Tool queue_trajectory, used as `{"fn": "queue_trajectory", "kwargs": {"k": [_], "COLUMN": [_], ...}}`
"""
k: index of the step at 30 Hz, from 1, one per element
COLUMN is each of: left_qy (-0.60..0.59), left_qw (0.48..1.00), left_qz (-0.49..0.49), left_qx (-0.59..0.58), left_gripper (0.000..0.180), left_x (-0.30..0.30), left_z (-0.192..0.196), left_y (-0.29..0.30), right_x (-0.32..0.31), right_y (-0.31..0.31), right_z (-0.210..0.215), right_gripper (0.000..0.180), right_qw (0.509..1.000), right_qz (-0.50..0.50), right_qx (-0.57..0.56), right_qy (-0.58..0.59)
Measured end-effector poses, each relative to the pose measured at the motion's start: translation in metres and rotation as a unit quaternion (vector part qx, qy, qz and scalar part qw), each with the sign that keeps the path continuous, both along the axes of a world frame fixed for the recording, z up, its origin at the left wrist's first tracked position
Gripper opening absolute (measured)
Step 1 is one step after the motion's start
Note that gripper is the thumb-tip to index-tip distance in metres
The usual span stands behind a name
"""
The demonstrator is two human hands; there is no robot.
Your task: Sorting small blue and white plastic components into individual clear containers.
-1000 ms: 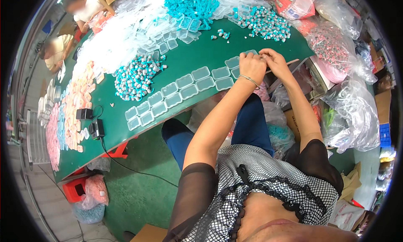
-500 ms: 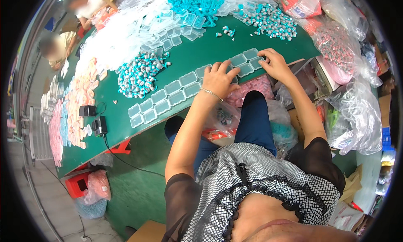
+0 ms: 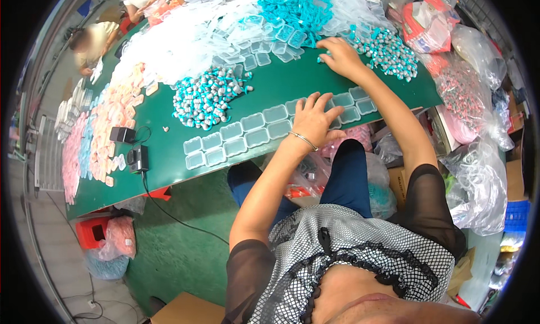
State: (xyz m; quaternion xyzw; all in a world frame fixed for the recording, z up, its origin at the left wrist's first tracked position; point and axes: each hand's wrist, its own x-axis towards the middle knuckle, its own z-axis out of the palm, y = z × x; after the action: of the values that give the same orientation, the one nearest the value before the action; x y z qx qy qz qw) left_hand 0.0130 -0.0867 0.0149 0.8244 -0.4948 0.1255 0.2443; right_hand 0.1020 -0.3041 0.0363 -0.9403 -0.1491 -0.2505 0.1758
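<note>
A row of clear plastic cases [image 3: 257, 137], opened flat with their two halves side by side, lies along the table's near edge. My left hand [image 3: 314, 120] rests over the row's right part, fingers spread, covering some of the cases. Farther off, my right hand [image 3: 343, 57] is stretched over the table, thumb and forefinger apart. Beside its thumb lie a few small teal-and-grey pieces, partly hidden by the hand. Similar pieces form a left heap [image 3: 205, 96] and a right heap [image 3: 385, 50].
Behind lie a pile of teal plastic parts [image 3: 295, 12] and many clear cases [image 3: 263, 59]. Peach-coloured pieces [image 3: 115, 119] and a black device [image 3: 138, 158] with a cable are at left. Stuffed plastic bags [image 3: 464, 76] crowd the right side. Two people sit at the far left.
My right hand has left the cases at the row's right end and moved up and left to the small loose pieces. My left hand stays over the row. The whole view has shifted somewhat.
</note>
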Motion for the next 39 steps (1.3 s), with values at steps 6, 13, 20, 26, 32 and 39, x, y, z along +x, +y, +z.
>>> {"fn": "queue_trajectory", "kwargs": {"k": [6,13,20,26,32,39], "left_qy": [0.049,-0.014,0.045,0.006,-0.015,-0.014], "left_qw": [0.993,0.972,0.939,0.960,0.972,0.971], "left_qz": [0.085,0.231,0.341,0.269,0.194,0.040], "left_qx": [-0.058,-0.035,0.005,-0.071,-0.135,-0.235], "left_gripper": [0.039,0.035,0.024,0.021,0.016,0.008], "left_x": [0.056,0.156,0.186,0.176,0.139,0.079], "left_z": [0.028,0.006,-0.009,-0.010,0.010,0.026], "left_y": [0.018,0.016,-0.013,-0.007,0.022,0.000], "right_x": [0.077,0.093,0.097,0.095,0.019,-0.065], "right_y": [0.052,0.048,0.052,0.017,0.025,-0.009], "right_z": [0.000,-0.001,0.002,-0.004,0.022,0.028], "right_gripper": [0.057,0.057,0.059,0.025,0.019,0.027], "right_qw": [0.983,0.981,0.978,0.958,0.972,0.980], "right_qz": [-0.163,-0.173,-0.177,-0.004,0.140,0.095], "right_qx": [-0.067,-0.047,-0.032,0.225,0.189,0.043], "right_qy": [0.044,0.075,0.105,0.179,-0.024,-0.169]}}
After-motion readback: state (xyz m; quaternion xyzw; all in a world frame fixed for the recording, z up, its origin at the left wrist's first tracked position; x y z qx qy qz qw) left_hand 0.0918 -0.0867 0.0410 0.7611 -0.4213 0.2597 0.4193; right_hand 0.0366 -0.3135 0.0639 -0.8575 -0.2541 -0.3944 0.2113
